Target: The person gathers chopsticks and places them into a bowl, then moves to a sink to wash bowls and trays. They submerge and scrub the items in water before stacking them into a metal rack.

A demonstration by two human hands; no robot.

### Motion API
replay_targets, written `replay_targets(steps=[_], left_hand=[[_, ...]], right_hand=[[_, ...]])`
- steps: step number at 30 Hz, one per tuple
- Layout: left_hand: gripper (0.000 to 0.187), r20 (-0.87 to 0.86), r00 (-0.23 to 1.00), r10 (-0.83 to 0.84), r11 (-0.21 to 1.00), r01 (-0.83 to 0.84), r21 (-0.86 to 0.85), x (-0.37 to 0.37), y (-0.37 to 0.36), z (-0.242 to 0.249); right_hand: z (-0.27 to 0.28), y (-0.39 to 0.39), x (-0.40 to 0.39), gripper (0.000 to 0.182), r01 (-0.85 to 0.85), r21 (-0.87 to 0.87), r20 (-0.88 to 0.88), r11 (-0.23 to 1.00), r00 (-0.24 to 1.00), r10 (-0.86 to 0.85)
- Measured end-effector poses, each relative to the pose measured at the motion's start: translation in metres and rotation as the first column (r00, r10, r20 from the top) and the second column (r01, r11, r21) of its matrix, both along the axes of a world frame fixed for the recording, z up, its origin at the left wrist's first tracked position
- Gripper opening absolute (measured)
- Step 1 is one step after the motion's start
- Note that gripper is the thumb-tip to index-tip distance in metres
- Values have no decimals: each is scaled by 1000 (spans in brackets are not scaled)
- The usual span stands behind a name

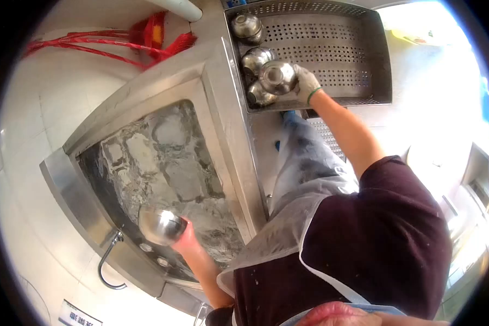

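My left fingers (186, 234) grasp a steel bowl (162, 225) above the sink (81, 201), mouth tilted away. My gloved right fingers (305, 82) grip another bowl (277, 77) over the perforated tray (337, 49), bottom-up.

Around our left hand (186, 237) the sink (92, 209) is full of foamy water, open above, with the tap (110, 259) close by its near rim. Near our right hand (305, 82) three bowls (255, 58) crowd the perforated tray's (380, 65) left edge; its right part looks free, though glare blurs it.
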State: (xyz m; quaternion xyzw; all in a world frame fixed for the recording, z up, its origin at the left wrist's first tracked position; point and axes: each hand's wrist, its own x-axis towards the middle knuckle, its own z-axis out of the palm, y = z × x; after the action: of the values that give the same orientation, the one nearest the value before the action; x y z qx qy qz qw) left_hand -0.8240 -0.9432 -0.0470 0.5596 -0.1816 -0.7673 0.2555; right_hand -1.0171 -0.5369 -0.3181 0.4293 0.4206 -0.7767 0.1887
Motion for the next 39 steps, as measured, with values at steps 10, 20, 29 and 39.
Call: replay_targets(steps=[10, 20, 29, 39], left_hand=[[35, 12, 957, -289, 937, 285, -204, 1, -11, -28], [42, 122, 586, -801, 445, 718, -535, -102, 140, -3], [26, 81, 158, -984, 96, 857, -507, -145, 216, -10], [27, 581, 448, -679, -253, 600, -759, -163, 130, -8]], right_hand=[[-59, -54, -3, 35, -703, 707, 443, 76, 524, 728], [208, -20, 46, 43, -604, -185, -468, 775, 748, 471], [224, -2, 44, 75, -393, -40, -522, 918, 792, 316], [75, 37, -20, 30, -118, -122, -231, 985, 969, 87]])
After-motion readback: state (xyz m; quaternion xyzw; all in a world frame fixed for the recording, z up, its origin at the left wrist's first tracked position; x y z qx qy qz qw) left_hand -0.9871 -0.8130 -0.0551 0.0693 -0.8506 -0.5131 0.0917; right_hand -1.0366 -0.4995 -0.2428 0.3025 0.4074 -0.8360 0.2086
